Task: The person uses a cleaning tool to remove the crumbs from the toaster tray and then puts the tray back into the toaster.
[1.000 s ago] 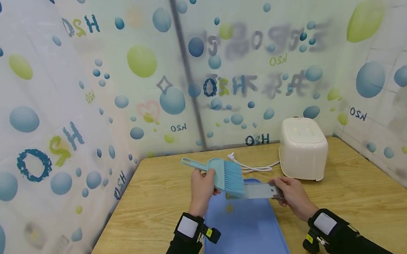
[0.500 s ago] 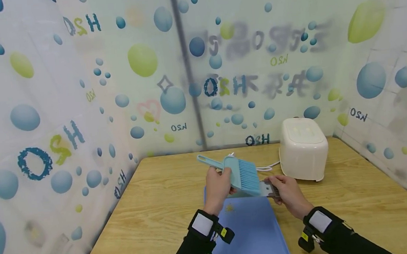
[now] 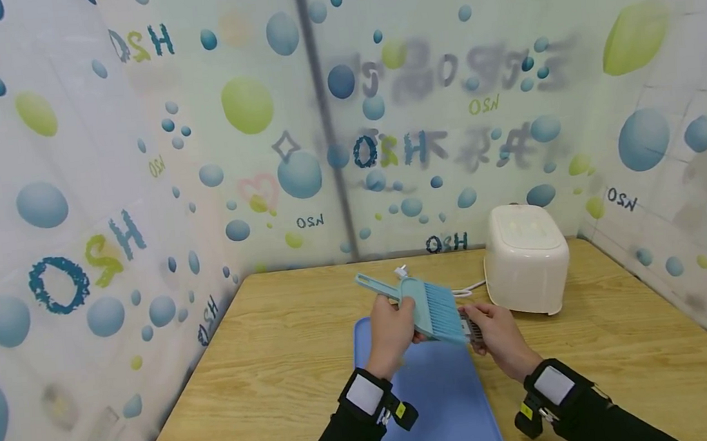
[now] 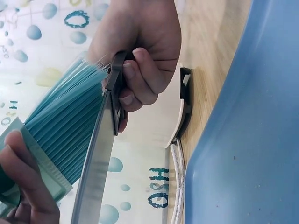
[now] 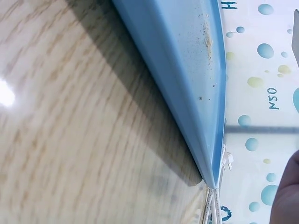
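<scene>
My left hand (image 3: pixel 394 335) grips a light-blue hand brush (image 3: pixel 420 298), its handle pointing up and left. The bristles (image 4: pixel 70 121) lie along a flat metal crumb tray (image 4: pixel 96 172), close by its dark grey grip (image 4: pixel 117 93). My right hand (image 3: pixel 501 339) pinches that grip between thumb and fingers. In the head view the brush covers most of the crumb tray. Both tools are held over a blue serving tray (image 3: pixel 445 400) on the table. Tan crumbs (image 5: pixel 207 39) are scattered on the blue tray in the right wrist view.
A cream toaster (image 3: pixel 526 259) stands at the back right of the wooden table (image 3: pixel 277 365). Its white cord (image 3: pixel 468 290) and plug (image 3: pixel 401 271) lie behind the blue tray. Curtains with a bubble print (image 3: pixel 245 104) enclose the table's back and sides.
My left hand has moved the brush to the right along the crumb tray, from its far end up to the grip. The right hand has shifted only slightly left.
</scene>
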Available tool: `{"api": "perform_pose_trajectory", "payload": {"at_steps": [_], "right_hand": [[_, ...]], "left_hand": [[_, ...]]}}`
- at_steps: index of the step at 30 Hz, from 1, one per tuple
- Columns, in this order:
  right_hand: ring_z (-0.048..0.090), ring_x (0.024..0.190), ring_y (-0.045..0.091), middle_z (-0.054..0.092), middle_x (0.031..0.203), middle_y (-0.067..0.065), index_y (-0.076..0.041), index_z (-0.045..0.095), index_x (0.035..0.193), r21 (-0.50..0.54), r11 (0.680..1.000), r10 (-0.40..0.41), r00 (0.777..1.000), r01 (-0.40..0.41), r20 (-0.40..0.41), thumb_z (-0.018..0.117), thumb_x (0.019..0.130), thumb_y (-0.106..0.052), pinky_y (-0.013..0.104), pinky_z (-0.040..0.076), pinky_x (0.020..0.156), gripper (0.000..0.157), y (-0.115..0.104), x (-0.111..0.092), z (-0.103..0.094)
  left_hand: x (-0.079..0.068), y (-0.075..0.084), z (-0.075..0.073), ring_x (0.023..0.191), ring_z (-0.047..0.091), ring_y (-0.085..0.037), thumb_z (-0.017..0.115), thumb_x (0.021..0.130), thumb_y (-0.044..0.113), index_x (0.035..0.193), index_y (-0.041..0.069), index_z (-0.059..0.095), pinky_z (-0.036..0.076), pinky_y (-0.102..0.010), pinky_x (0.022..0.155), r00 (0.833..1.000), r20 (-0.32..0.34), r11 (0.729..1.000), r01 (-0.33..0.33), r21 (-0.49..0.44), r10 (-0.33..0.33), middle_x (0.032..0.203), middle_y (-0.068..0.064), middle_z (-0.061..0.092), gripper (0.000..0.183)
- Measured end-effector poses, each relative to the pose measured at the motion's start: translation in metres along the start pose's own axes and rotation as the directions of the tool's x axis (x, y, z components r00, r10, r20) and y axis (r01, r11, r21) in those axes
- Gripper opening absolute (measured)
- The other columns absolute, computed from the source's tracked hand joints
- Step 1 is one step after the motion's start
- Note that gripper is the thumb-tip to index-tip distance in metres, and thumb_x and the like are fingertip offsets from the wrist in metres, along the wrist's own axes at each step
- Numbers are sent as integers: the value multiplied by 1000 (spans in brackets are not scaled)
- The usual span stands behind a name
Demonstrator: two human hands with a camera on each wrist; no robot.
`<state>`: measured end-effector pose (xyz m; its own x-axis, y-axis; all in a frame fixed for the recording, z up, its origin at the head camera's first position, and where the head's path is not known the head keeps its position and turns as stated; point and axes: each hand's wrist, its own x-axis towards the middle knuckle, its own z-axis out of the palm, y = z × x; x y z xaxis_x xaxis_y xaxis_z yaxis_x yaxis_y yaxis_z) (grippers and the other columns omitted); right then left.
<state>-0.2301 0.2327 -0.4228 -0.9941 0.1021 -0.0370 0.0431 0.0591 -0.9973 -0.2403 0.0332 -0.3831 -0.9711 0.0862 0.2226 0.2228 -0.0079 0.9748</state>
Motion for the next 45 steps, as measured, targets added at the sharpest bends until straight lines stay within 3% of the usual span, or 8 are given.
{"api": "perform_pose_trajectory", "payload": {"at_steps": [12,20,33,45], "right_hand": [[51,62,15,60,96,10,7,56,132,-5,1000,-5,1000,5,9,43,110,-26,24,42,48,41,1,-2,-3],[51,64,16,58,104,15,7,54,135,-19,1000,0,1000,0,15,43,110,-28,25,43,50,43,1,-2,-4],[50,62,15,59,94,10,8,54,132,-12,1000,-12,1000,13,17,42,111,-26,25,42,49,42,0,-5,-6],[52,63,17,60,97,10,5,58,129,-34,999,-9,1000,9,3,44,110,-26,25,43,50,39,3,-5,-10]], "left_hand": [[-2,-8,4,41,58,-12,52,98,10,111,4,58,48,-24,39,1000,1,1000,15,21,-15,62,-6,68,16],[-4,-5,0,40,58,-13,52,98,10,109,2,57,50,-26,40,1000,-7,999,15,44,-15,63,-6,67,15],[-2,-7,-17,41,59,-14,52,97,10,108,-1,57,50,-26,40,1000,-7,997,-18,71,18,65,-7,68,16],[1,-13,-37,40,58,-12,53,97,10,109,-2,56,48,-24,39,998,-64,993,17,120,-9,64,-8,67,18]]}}
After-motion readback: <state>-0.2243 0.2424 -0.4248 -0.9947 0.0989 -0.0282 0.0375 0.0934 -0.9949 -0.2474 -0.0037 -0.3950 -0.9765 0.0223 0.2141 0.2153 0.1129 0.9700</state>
